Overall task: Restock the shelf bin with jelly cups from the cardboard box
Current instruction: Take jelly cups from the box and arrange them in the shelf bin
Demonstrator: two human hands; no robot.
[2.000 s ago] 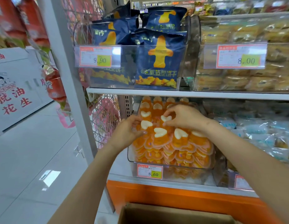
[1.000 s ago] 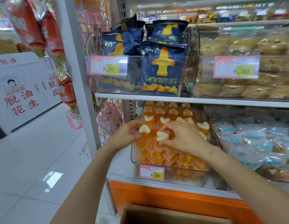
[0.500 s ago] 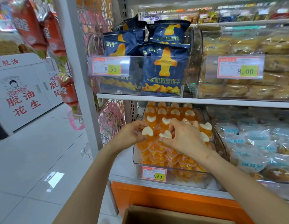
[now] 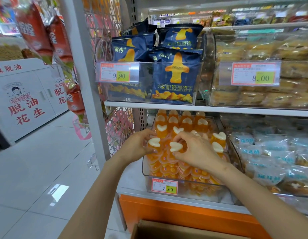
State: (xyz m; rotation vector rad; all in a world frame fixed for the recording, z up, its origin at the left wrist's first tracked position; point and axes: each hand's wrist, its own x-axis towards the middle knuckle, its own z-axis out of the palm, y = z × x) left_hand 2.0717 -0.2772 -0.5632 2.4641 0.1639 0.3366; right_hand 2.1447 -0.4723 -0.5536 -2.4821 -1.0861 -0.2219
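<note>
Pinching jelly cups [image 4: 154, 142]: left hand [image 4: 137, 144], right hand [image 4: 198, 150] | shelf [image 4: 167, 107] overhangs bin [image 4: 198, 195] | box [image 4: 167, 230] below

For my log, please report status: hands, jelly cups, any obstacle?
Left hand holds front jelly cup. Right hand pinches neighbouring cup. Shelf bin piled high; no obstacle seen.

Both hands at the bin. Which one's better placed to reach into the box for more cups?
Right, probably. The right hand and its forearm hang over the cardboard box; the left hand and arm lie left of it. Both pinch jelly cups.
</note>
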